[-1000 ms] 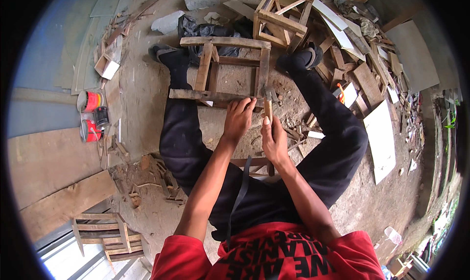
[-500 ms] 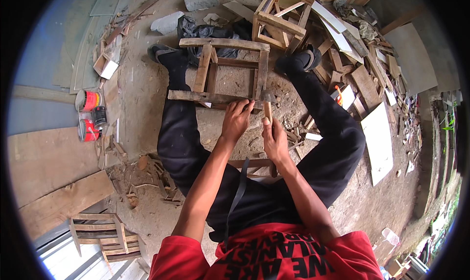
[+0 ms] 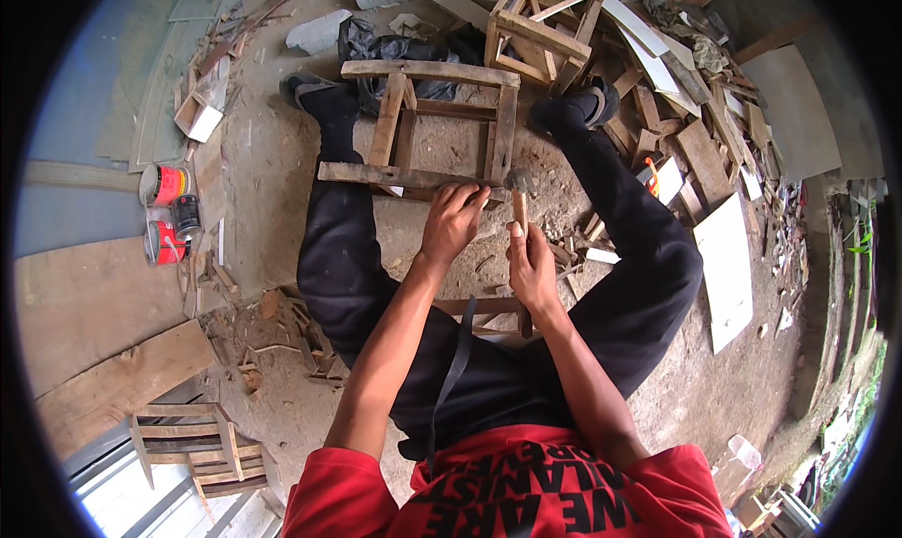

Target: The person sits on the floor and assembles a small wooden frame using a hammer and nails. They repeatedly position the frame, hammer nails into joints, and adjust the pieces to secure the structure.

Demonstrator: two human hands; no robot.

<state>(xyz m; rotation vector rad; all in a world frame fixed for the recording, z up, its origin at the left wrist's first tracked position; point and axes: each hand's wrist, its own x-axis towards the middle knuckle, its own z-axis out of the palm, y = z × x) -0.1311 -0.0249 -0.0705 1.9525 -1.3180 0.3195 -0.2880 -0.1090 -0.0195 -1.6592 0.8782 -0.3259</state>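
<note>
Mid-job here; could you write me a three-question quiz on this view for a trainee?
1. Which hand grips the hammer?
2. True or false: the left hand is raised far away from the wooden frame straight ahead.
3. Fill in the blank: the red cans are on the person's ____ side.

Key:
1. The right hand.
2. False; it is right at the wooden frame.
3. left

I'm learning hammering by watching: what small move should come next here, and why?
Perhaps a light tap with the hammer near the right end of the frame's near bar: the right hand grips the hammer, its head is by that end, and the left hand is at the bar, left of the head.
</note>
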